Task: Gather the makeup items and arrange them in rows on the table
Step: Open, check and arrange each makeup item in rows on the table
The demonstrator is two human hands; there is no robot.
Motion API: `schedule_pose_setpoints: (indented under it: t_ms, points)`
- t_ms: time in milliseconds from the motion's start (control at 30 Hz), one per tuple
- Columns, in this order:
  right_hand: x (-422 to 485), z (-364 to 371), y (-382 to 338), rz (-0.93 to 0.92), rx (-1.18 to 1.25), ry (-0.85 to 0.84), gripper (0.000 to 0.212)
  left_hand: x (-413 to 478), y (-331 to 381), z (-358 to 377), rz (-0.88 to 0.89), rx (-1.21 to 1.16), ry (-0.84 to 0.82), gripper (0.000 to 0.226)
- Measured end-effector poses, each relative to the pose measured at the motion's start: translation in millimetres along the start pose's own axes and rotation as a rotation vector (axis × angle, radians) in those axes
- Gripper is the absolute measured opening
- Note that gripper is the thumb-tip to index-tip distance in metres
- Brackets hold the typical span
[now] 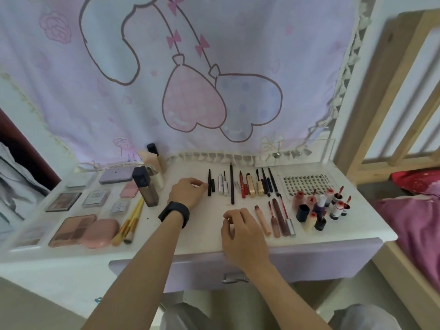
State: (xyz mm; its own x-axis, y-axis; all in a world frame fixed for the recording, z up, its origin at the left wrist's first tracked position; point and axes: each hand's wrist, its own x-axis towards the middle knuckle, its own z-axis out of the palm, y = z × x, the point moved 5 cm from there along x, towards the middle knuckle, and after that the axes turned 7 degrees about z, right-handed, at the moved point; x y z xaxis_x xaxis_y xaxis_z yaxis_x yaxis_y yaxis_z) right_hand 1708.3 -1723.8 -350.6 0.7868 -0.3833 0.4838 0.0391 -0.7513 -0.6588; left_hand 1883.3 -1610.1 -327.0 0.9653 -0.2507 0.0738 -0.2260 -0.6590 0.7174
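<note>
On the white dressing table (204,236) a back row of liner pens, mascaras and pencils (247,184) lies side by side. In front of it several lip glosses (278,217) lie in a row, with small lip bottles (321,208) standing to their right. My left hand (188,192), with a black wristband, is at the row's left end, and its fingertips pinch the black liner pen (209,186) there. My right hand (240,232) hovers over the table's front middle, fingers loosely curled, nothing visible in it.
Palettes and compacts (73,227) fill the table's left side, with makeup brushes (129,222) and tall foundation bottles (145,188) beside them. A lash tray (306,184) lies back right. A drawer handle (234,278) sits below, a printed cloth hangs behind, and a wooden bed frame (392,96) stands right.
</note>
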Motion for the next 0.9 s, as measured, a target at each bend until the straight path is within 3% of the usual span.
schedule_pose_setpoints:
  t_ms: [233,433,600,767,900]
  points:
    - [-2,-2,0,-0.007,-0.016,-0.017,0.020,-48,-16,-42,0.093,0.036,0.122,0.011]
    - [-26,-10,2,-0.053,-0.152,-0.049,0.033,-82,-40,-91,0.102,-0.080,0.411,0.013]
    - [-57,-5,13,-0.024,-0.248,-0.115,0.051,-77,-54,-112,0.036,-0.101,0.588,0.040]
    - [-61,1,13,-0.036,-0.292,-0.056,0.062,-54,-61,-109,-0.074,-0.001,0.492,0.081]
    - [-62,6,15,-0.076,-0.340,-0.025,0.059,-38,-66,-104,-0.097,0.080,0.371,0.071]
